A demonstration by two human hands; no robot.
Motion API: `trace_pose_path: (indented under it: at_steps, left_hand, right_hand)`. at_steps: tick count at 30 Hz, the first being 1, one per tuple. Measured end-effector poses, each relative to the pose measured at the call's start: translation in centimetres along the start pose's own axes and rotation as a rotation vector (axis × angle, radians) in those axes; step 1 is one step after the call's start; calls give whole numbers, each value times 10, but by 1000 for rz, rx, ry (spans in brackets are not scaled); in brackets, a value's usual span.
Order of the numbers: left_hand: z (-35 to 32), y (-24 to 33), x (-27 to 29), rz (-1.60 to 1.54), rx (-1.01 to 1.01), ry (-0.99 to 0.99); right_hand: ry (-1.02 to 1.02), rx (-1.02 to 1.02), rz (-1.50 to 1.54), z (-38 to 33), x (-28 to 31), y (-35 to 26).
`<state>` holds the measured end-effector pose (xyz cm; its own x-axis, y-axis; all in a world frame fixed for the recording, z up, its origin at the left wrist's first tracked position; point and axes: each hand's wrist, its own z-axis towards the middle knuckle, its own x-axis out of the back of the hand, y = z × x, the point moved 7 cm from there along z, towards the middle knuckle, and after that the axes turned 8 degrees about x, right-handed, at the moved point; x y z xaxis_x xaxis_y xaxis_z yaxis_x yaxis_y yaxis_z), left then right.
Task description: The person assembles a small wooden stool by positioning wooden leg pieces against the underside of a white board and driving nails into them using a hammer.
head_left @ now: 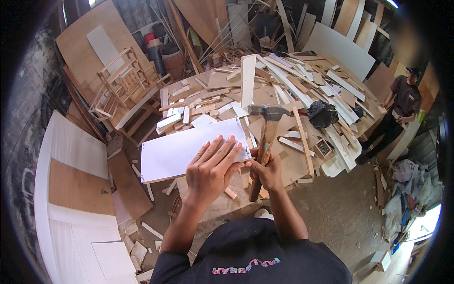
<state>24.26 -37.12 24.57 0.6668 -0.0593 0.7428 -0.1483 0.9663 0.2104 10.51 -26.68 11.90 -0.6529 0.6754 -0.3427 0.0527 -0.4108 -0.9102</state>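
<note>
My left hand (211, 168) lies on a white board (172, 149), its fingers stretched out over the top face near the right end. Small dark nails (247, 150) show at that right edge, close to my fingertips. In my right hand (267, 171) is a hammer (268, 132) with a worn wooden handle, held upright with its metal head above the fist. The right fist is beside the board's near right corner, with its thumb close to my left thumb. What lies under the board is mostly hidden.
A wide worktable (222, 83) bears heaped wood offcuts (302, 80), a black plastic bag (322, 114) and a small box of nails (323, 148). At the right stands another person (404, 99). A wooden frame (125, 85) is at the left, above a large white panel (80, 165).
</note>
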Motion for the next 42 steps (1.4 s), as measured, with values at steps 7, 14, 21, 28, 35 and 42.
trace_pose_path:
  at_steps: [7,14,21,28,35,42]
  left_hand:
    - [8,-1,16,-117,60,-89]
    - [46,-10,5,-174,78,-129]
    - [56,-24,-29,106,206,-123]
    - [51,-32,-38,110,346,-328]
    - [54,-41,-43,153,386,-390]
    - [73,-46,-42,104,457,-541]
  right_hand:
    - [-46,-17,-125,-8,-5,-18]
    - [0,5,-73,-4,-3,-18]
    - [-57,-2,-56,5,-7,-19]
    - [-128,-39,6,10,-8,-10]
    - [-173,-31,-5,12,-10,-18]
    - [-186,1,-43,13,-13,-22]
